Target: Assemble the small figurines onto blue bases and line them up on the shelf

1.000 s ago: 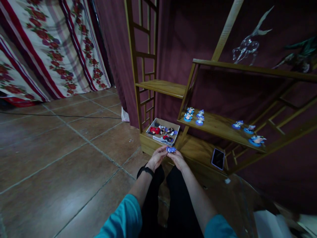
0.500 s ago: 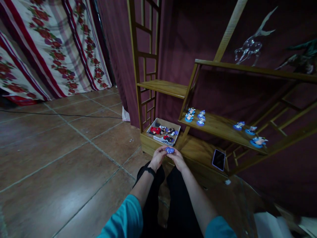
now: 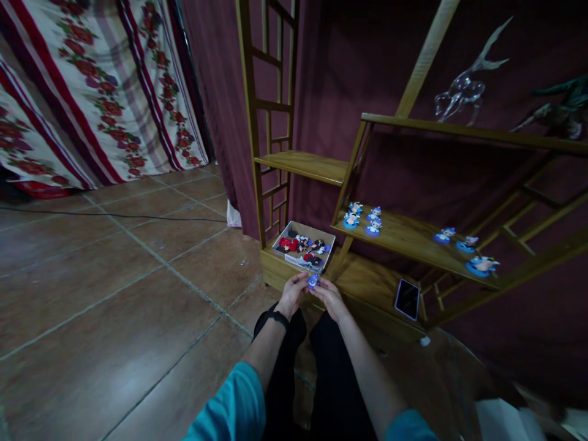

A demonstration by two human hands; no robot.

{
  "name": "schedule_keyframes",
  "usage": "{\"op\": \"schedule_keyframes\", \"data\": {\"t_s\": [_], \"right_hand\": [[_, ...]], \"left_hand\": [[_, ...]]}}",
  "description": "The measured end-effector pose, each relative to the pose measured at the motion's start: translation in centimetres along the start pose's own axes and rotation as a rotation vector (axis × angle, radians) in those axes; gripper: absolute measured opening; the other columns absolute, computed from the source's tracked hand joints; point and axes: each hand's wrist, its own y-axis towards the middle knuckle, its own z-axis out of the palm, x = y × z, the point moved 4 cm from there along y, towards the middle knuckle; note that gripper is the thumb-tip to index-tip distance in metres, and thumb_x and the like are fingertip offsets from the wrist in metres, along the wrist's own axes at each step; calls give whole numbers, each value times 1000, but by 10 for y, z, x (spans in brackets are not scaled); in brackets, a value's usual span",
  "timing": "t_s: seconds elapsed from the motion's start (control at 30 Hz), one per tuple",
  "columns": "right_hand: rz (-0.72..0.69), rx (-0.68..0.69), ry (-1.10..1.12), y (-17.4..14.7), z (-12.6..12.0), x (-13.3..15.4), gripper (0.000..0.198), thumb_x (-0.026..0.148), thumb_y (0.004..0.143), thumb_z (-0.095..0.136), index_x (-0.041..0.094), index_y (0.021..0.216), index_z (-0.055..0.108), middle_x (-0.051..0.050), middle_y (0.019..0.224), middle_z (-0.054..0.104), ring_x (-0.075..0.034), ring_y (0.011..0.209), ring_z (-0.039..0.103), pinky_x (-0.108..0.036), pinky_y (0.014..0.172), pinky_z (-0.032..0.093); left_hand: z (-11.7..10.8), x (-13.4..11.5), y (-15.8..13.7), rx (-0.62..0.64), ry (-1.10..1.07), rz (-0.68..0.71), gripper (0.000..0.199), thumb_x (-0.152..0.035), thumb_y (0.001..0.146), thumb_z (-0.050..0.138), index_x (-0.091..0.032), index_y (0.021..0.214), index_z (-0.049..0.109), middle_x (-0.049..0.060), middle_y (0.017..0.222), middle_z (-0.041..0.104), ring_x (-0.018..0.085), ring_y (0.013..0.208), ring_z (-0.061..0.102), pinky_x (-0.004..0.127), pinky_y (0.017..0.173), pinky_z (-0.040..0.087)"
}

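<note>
A small purple and white figurine point(image 3: 313, 281) is pinched between the fingertips of both hands, just in front of the shelf unit. My left hand point(image 3: 293, 294) closes on its left side, and my right hand point(image 3: 329, 295) grips it from the right. Right behind them, a shallow cardboard box point(image 3: 294, 260) on the low shelf holds several small figurines in red, black, white and purple. On the shelf above to the right stand blue-based and purple-based figurines, among them a purple one point(image 3: 373, 228) at the left and a blue one point(image 3: 482, 265) at the right end.
A tablet or phone with a dark screen point(image 3: 407, 299) lies on the lower shelf point(image 3: 362, 275). A clear glass animal ornament point(image 3: 460, 92) and a dark sculpture point(image 3: 563, 110) stand on the top shelf. A black cable point(image 3: 114, 214) crosses the tiled floor at the left.
The figurine has been turned in my fingers: its plain purple side showed before, and now a white part faces me. Both hands keep hold of it in nearly the same place.
</note>
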Motion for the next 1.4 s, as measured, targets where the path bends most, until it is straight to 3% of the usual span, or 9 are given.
{"op": "schedule_keyframes", "data": {"t_s": [0.2, 0.37, 0.5, 0.67, 0.97, 1.17, 1.4], "right_hand": [[2, -59, 15, 3, -8, -3, 29, 30, 61, 70, 21, 87, 61, -4, 95, 65, -20, 89, 61, -40, 84, 47], [-19, -93, 13, 5, -10, -5, 26, 30, 60, 70, 20, 82, 60, -3, 92, 65, -19, 87, 61, -38, 84, 47], [-19, -138, 36, 7, -13, -6, 26, 29, 58, 71, 20, 79, 59, -3, 89, 65, -19, 86, 61, -38, 83, 48], [-45, -174, 83, 8, -16, -4, 28, 26, 57, 72, 20, 79, 57, -2, 87, 65, -17, 84, 61, -36, 80, 49], [18, -142, 113, 8, -16, -6, 24, 29, 62, 69, 20, 80, 54, -1, 76, 67, -16, 70, 65, -34, 70, 53], [22, -163, 128, 9, -17, -5, 24, 30, 62, 69, 19, 77, 54, 0, 74, 66, -15, 65, 64, -31, 63, 54], [17, -141, 89, 7, -14, -3, 25, 32, 60, 69, 19, 73, 52, 1, 70, 65, -14, 67, 63, -32, 69, 51]], "left_hand": [[-1, 0, 2, -18, -9, -24, 38, -5, 58, 68, -12, 94, 56, 7, 71, 65, 13, 61, 60, 25, 62, 45], [1, 0, -2, -55, -9, 7, 31, -9, 58, 71, -13, 85, 56, 5, 68, 64, 13, 62, 61, 26, 64, 46], [5, -1, -4, 40, -15, -24, 23, -14, 60, 71, -11, 80, 60, 8, 72, 65, 14, 66, 61, 26, 67, 46], [12, -2, -6, 202, -16, -95, 37, -10, 56, 74, -11, 91, 64, 10, 87, 67, 15, 75, 62, 26, 73, 46], [9, 1, -4, 177, -13, -81, 30, -8, 57, 72, -11, 86, 66, 7, 77, 67, 13, 67, 61, 23, 66, 44], [9, 1, -3, 232, -3, -65, 41, -6, 57, 71, -14, 97, 63, 8, 87, 67, 15, 74, 62, 25, 68, 45], [8, -1, -3, 252, -6, -76, 43, -4, 59, 68, -14, 100, 63, 8, 92, 66, 13, 75, 61, 24, 68, 44]]}}
